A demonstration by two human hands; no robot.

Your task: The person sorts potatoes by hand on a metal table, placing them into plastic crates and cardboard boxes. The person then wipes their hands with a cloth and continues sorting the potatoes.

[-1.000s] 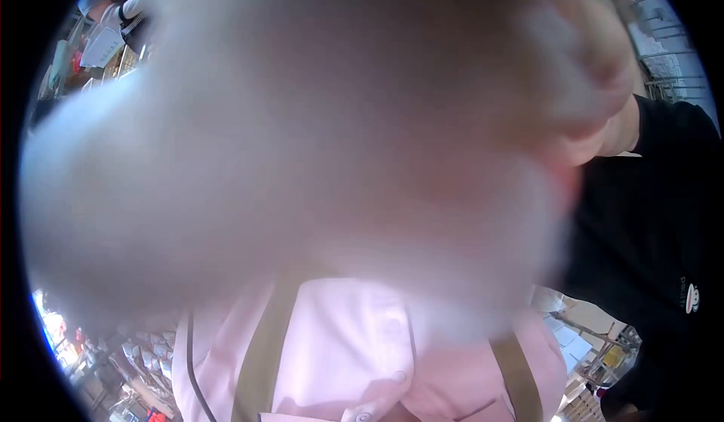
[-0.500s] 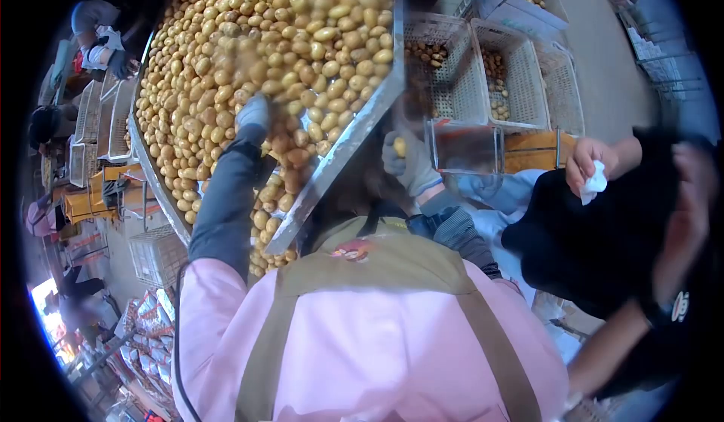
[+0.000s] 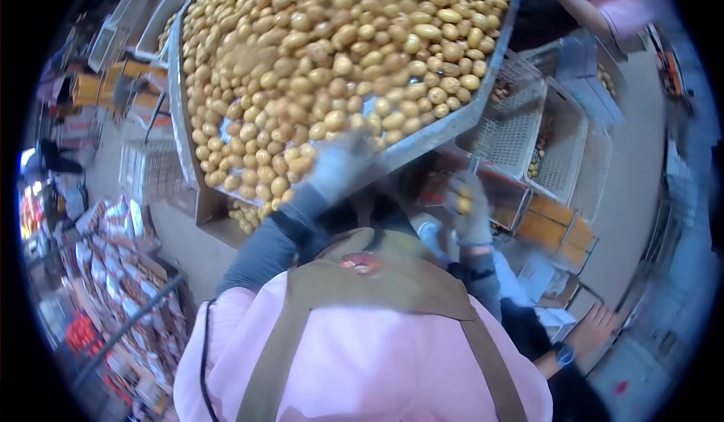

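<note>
A large metal-edged table (image 3: 441, 129) carries a heap of yellow-brown potatoes (image 3: 317, 45). My gloved left hand (image 3: 343, 167) is over the table's near edge, beside the closest potatoes; motion smears its fingers, so what it holds cannot be made out. To the right of the table, my gloved right hand (image 3: 469, 209) is closed round potatoes (image 3: 464, 200), two of which appear to show between its fingers.
Plastic crates (image 3: 507, 131) stand right of the table, near an orange-brown stand (image 3: 554, 230). A co-worker's hand (image 3: 592, 333) is at lower right, another person's arm (image 3: 584, 7) at upper right. White crate (image 3: 151, 169) and packed bags (image 3: 124, 286) lie left.
The view has turned, shifting the table rightward. My left hand has drawn back from amid the potatoes to the near edge. My right hand still holds its load, now lower and farther right in view.
</note>
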